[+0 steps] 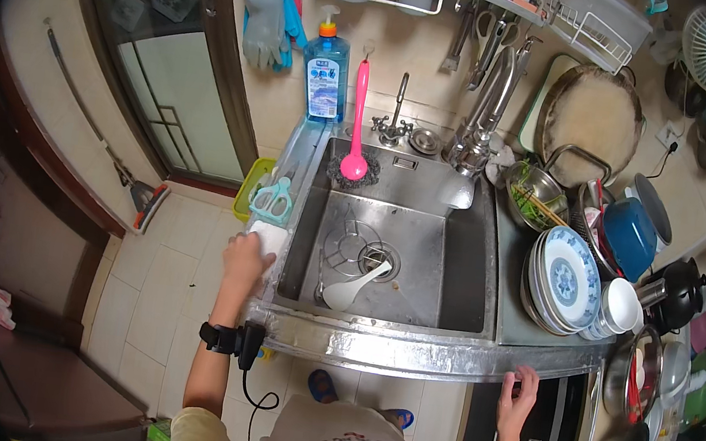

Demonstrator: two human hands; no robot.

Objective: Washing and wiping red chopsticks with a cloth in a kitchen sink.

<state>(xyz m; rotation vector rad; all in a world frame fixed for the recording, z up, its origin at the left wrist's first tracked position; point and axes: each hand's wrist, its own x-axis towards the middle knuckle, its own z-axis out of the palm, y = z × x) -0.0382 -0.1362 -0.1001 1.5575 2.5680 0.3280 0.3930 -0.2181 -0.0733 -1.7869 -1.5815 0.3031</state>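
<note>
My left hand (245, 261) is on a white cloth or sponge (269, 235) at the left rim of the steel sink (392, 226), its fingers partly hidden. Just beyond it, turquoise-handled scissors (272, 202) lie on the ledge. Held low in front of the counter's metal front edge (390, 347), my right hand (516, 402) has loosely curled fingers, apart, with nothing in them. In the sink basin are a white ladle (354, 287) and a round wire rack (353, 247) near the drain. A pink-handled steel-wool scrubber (355, 154) hangs at the back wall.
A blue detergent pump bottle (326, 80) stands at the back left corner. Stacked plates (562, 281), small bowls (619, 306) and a pot with greens (537, 194) crowd the right counter. The chrome faucet (484, 114) leans over the basin. A yellow-green container (253, 188) sits left of the ledge.
</note>
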